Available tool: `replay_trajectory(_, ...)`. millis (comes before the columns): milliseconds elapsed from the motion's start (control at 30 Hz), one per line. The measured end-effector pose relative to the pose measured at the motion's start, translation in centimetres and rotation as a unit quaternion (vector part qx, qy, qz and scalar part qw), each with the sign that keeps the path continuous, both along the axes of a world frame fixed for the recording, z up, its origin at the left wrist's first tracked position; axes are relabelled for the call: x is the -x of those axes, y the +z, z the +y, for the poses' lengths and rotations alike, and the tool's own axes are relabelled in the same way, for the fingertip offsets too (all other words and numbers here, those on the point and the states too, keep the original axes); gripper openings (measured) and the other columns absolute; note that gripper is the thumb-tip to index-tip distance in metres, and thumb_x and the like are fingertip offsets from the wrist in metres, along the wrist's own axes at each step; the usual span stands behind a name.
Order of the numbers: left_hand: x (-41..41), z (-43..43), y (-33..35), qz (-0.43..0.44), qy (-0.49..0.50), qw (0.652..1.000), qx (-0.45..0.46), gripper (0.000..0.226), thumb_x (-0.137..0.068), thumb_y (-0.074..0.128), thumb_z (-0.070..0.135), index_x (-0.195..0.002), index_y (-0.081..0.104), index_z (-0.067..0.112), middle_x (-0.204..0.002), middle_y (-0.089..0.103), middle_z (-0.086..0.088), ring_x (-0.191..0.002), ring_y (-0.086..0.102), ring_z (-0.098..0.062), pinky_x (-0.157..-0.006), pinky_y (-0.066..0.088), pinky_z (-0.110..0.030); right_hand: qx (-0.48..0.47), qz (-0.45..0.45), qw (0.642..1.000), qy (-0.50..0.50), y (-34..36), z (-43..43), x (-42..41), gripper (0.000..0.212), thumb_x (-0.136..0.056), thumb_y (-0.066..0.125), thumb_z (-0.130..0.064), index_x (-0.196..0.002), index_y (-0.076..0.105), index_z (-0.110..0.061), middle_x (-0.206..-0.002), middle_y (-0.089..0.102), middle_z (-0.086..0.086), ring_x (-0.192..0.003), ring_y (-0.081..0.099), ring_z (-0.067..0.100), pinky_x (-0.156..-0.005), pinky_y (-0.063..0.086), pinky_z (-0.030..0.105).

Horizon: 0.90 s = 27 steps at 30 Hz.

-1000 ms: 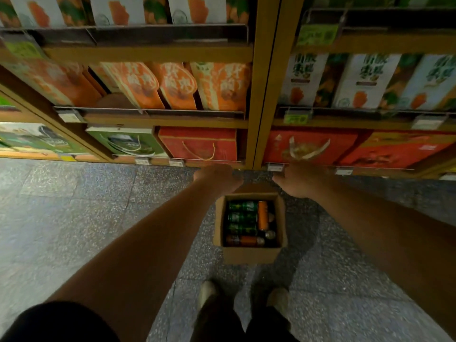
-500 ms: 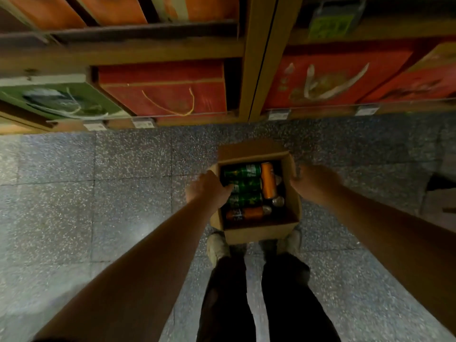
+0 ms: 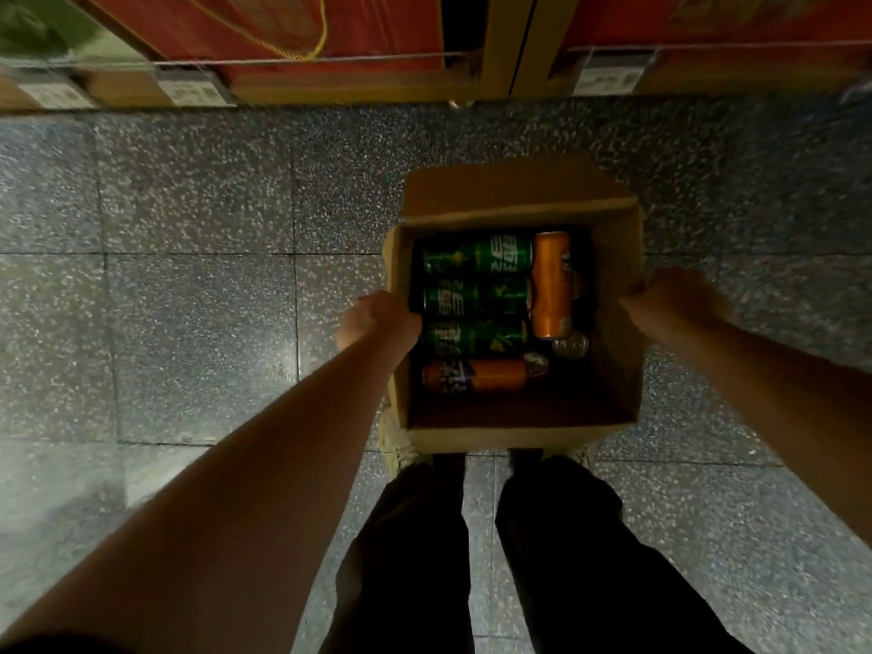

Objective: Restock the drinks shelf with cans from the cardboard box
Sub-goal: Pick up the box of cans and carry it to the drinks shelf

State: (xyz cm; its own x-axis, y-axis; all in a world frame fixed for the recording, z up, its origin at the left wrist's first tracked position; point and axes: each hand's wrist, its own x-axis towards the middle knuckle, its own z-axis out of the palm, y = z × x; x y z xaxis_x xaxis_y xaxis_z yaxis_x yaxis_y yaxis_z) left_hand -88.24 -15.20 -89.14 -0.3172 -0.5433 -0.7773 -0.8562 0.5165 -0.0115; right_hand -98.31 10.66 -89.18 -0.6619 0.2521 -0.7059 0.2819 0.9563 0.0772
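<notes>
Box (image 3: 512, 193) rims in left grip (image 3: 377, 318), right grip (image 3: 670, 304)

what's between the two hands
Head view: the open cardboard box of green cans and orange cans; the left hand and right hand each grip a side wall.

arms reaching down | left hand (image 3: 377, 318), right hand (image 3: 670, 304): curled grip on box (image 3: 514, 191)

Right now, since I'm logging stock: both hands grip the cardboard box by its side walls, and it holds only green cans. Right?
Not only green: the head view shows orange cans beside the green cans. The rest stands: left hand and right hand grip the cardboard box by its side walls.
</notes>
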Motion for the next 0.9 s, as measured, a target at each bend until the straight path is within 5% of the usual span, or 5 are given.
replay_trajectory(133,-0.1,-1.0,-1.1,-0.014,0.055,0.998,-0.031,0.028,-0.089,0.059,0.036,-0.085,0.065,0.009,-0.073,0.066,-0.010,-0.070,0.070,-0.026,-0.073,0.060,-0.040,0.002,-0.030,0.999,-0.015,-2.8,0.9,0.8,0.052,-0.079,0.054,-0.054,-0.103,0.066,-0.009,-0.101,0.067,0.020,-0.090,0.066,0.039,-0.082,0.055,0.051)
replay_trajectory(267,-0.3,-0.8,-1.5,-0.027,-0.037,0.999,-0.017,0.027,-0.093,0.049,0.026,-0.104,0.064,0.006,-0.099,0.068,-0.015,-0.092,0.066,-0.032,-0.081,0.055,-0.039,-0.022,-0.037,0.998,0.035,-3.0,0.2,1.0,0.046,-0.093,0.047,-0.043,-0.105,0.065,-0.003,-0.104,0.066,0.022,-0.097,0.063,0.040,-0.088,0.052,0.049)
replay_trajectory(600,-3.6,-2.3,1.2,-0.047,-0.114,0.991,-0.046,0.023,-0.093,0.050,0.015,-0.105,0.064,0.002,-0.105,0.067,-0.018,-0.097,0.065,-0.031,-0.071,0.050,-0.034,0.002,-0.067,0.988,0.142,1.2,-0.3,0.8,0.039,-0.097,0.051,-0.034,-0.108,0.064,0.000,-0.111,0.063,0.024,-0.100,0.061,0.039,-0.076,0.048,0.038)
replay_trajectory(900,-8.6,-5.3,8.2,-0.029,-0.030,0.997,-0.063,0.011,-0.091,0.059,0.017,-0.090,0.065,0.007,-0.078,0.068,-0.007,-0.077,0.067,-0.021,-0.065,0.051,-0.030,0.011,-0.088,0.967,0.239,8.7,-5.6,0.7,0.051,-0.099,0.047,-0.038,-0.133,0.050,0.000,-0.136,0.049,0.025,-0.120,0.050,0.042,-0.100,0.044,0.045)
